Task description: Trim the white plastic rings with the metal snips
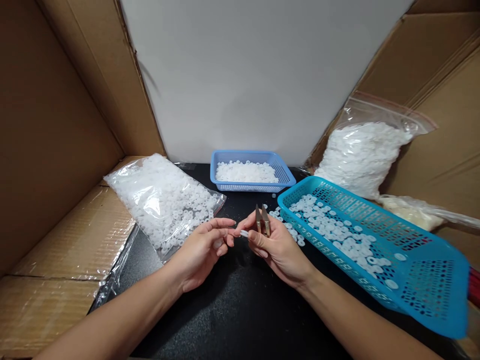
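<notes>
My left hand and my right hand meet over the black table. Between their fingertips sits a small white plastic ring, pinched from both sides. My right hand also grips a pair of small metal snips, blades pointing up. Several more white rings appear to lie in my left palm. Loose white rings are scattered just right of my right hand.
A teal basket holding white rings stands tilted at the right. A small blue basket of rings sits at the back. Clear bags of rings lie at the left and back right. Cardboard walls enclose both sides.
</notes>
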`<state>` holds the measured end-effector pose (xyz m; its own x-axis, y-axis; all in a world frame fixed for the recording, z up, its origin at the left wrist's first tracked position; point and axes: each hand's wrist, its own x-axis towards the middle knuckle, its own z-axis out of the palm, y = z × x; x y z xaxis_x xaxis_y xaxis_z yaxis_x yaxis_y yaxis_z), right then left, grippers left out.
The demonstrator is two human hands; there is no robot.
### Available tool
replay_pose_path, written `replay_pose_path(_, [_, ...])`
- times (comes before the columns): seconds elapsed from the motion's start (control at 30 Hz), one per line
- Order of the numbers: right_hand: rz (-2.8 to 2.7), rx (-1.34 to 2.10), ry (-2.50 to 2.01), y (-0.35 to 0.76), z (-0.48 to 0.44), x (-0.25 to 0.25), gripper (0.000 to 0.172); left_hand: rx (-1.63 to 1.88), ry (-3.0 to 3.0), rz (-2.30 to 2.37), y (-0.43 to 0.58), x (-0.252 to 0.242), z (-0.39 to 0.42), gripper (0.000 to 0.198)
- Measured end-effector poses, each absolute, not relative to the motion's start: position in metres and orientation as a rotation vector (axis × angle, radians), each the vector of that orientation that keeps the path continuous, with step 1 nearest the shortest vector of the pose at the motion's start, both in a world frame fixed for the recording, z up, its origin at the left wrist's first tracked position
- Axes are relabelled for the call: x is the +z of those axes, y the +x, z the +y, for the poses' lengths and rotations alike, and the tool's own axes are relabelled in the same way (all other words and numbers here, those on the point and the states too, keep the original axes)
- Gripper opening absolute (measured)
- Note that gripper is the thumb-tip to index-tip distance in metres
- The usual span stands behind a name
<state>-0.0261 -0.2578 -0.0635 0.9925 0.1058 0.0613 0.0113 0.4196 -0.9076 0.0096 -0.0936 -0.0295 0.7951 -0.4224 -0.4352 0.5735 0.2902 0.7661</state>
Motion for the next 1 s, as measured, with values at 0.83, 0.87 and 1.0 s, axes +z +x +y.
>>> replay_pose_path(0.83, [-0.32, -0.528, -1.843, -0.036, -0.256, -0.058, 0.01, -0.687, 1.017, -0.009, 0.006, -0.044, -0.092, 0.045])
replay_pose_path(0.87, [-0.307, -0.516, -1.821, -0.036, -0.257, -0.058, 0.011, -0.703, 1.01, -0.029, 0.006, -0.043, -0.092, 0.044])
replay_pose_path(1.0, [-0.251, -0.457, -1.777, -0.036, -0.258, -0.057, 0.015, -0.797, 1.012, -0.113, 0.004, -0.041, -0.09, 0.039])
